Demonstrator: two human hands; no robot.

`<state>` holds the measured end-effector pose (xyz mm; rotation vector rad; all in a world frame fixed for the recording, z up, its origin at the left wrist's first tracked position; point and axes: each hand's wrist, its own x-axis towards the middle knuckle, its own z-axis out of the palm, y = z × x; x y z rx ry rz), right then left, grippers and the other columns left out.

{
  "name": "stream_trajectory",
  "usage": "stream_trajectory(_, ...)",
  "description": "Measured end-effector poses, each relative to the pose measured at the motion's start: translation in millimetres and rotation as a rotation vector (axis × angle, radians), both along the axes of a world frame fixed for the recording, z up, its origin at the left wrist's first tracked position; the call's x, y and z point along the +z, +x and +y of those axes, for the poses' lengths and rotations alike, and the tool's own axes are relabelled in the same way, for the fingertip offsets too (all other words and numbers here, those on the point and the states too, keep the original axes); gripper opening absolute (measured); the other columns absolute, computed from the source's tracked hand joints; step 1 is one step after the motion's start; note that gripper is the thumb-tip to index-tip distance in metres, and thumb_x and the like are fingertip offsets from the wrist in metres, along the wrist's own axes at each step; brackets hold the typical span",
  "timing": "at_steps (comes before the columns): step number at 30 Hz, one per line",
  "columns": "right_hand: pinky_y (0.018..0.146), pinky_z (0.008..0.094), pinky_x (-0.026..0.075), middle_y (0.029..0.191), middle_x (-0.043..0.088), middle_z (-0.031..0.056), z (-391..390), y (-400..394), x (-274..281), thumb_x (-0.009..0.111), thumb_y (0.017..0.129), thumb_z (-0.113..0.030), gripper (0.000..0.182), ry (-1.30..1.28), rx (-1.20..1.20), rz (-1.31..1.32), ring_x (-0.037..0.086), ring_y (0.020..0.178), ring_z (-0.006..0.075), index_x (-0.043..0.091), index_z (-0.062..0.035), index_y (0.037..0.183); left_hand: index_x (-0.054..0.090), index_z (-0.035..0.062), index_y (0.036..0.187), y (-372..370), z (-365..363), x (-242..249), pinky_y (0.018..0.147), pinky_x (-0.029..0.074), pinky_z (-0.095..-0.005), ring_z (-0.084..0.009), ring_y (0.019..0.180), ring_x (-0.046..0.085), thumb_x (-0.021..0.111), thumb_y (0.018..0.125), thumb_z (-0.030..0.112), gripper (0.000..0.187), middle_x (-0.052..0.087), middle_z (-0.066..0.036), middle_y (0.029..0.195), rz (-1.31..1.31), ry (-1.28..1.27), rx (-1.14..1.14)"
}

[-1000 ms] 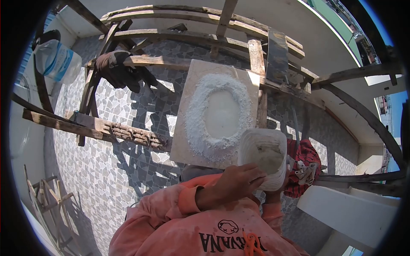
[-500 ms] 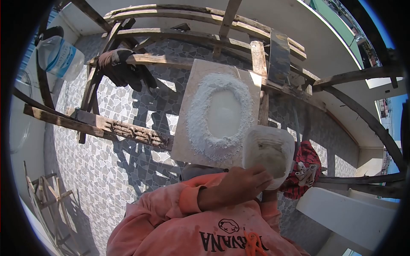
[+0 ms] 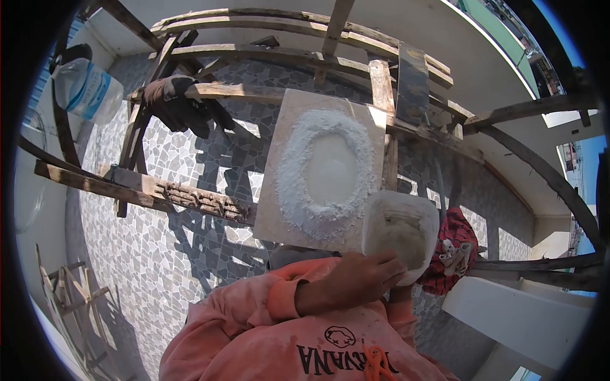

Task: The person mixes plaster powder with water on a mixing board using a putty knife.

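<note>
My left hand (image 3: pixel 365 279) is closed with its fingers bunched over the near rim of a whitish square plastic tub (image 3: pixel 376 219); whatever is between the fingers is hidden. Greyish residue coats the inside of the tub. Only the wrist of my right hand (image 3: pixel 400 293) shows under the near side of the tub, which it appears to hold up; its fingers are hidden. Left of the tub, a beige slab (image 3: pixel 273 216) carries a ring of white powder (image 3: pixel 295 155). A smooth, off-white pool (image 3: pixel 332 168) fills the ring's middle.
Timber rails (image 3: pixel 248 54) frame the far side. Dark gloves (image 3: pixel 175 105) hang on a rail at left, near a clear plastic water bottle (image 3: pixel 86 92). A lumpy, crusted plank (image 3: pixel 197 200) lies left of the slab. Red-and-black cloth (image 3: pixel 452 251) sits right of the tub.
My left hand's fingers have shifted slightly at the tub's near rim. The tub is tilted a little differently and sits slightly lower. The powder ring looks the same.
</note>
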<state>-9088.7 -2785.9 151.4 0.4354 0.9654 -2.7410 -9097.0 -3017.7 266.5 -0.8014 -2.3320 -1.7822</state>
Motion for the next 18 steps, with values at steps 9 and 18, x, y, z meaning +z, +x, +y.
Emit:
stream_trajectory(9,0.114,0.0523,0.031,0.15,0.041,0.0175,0.2,1.9,-0.5,0.038,0.097,-0.062,0.076,0.003,-0.009,-0.008,0.04,0.137,0.035,0.037,-0.006,0.149,0.065,0.0094,0.097,2.9,2.1,-1.8,0.048,0.053,-0.0332,-0.0231,0.058,0.065,0.072,0.087,0.017,0.013,0.064,-0.002,0.086,-0.002,0.01,-0.001)
stream_trajectory(18,0.114,0.0534,0.031,0.15,0.041,0.0184,-1.3,4.2,-1.2,0.038,0.097,-0.062,0.077,0.005,-0.015,-0.009,0.039,0.137,0.0358,0.037,-0.0056,0.149,0.065,0.0097,0.097,4.5,3.3,-3.3,0.047,0.052,-0.0317,-0.0215,0.057,0.065,0.073,0.086,0.016,0.014,0.064,-0.002,0.086,0.009,0.002,-0.002)
